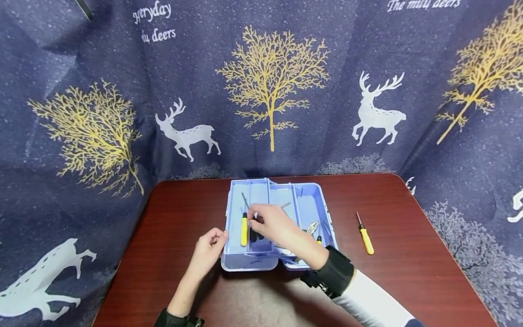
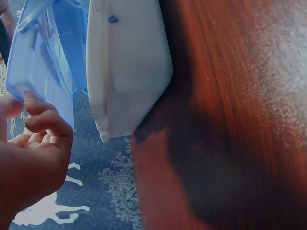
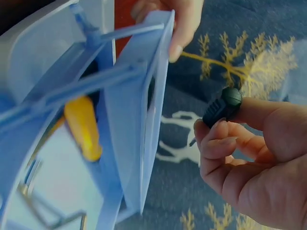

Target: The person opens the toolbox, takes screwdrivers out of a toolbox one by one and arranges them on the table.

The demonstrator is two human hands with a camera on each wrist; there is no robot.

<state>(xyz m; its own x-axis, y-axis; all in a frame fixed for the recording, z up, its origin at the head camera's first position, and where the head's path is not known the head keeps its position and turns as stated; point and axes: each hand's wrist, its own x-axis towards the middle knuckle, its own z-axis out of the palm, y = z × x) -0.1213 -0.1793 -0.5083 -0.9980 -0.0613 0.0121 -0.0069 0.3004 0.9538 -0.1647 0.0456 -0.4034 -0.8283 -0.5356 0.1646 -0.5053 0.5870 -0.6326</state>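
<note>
A light blue toolbox (image 1: 250, 262) stands on the table with its trays folded out. My left hand (image 1: 210, 249) pinches the left edge of the raised upper tray (image 1: 259, 195) between thumb and fingers. Over that tray, my right hand (image 1: 273, 223) pinches a small tool with a dark ridged handle (image 3: 223, 108) between thumb and fingertips; its exact kind I cannot tell. A yellow-handled screwdriver (image 1: 244, 232) lies in the tray's left compartment. Black objects (image 1: 254, 235) show beside it, partly hidden under the right hand.
Pliers (image 1: 313, 227) lie in the toolbox's right section. A metal hex key (image 3: 50, 218) and a yellow handle (image 3: 82, 127) show lower in the box. Another yellow screwdriver (image 1: 366, 240) lies on the red-brown table (image 1: 408, 272) to the right. A patterned curtain (image 1: 286, 68) hangs behind.
</note>
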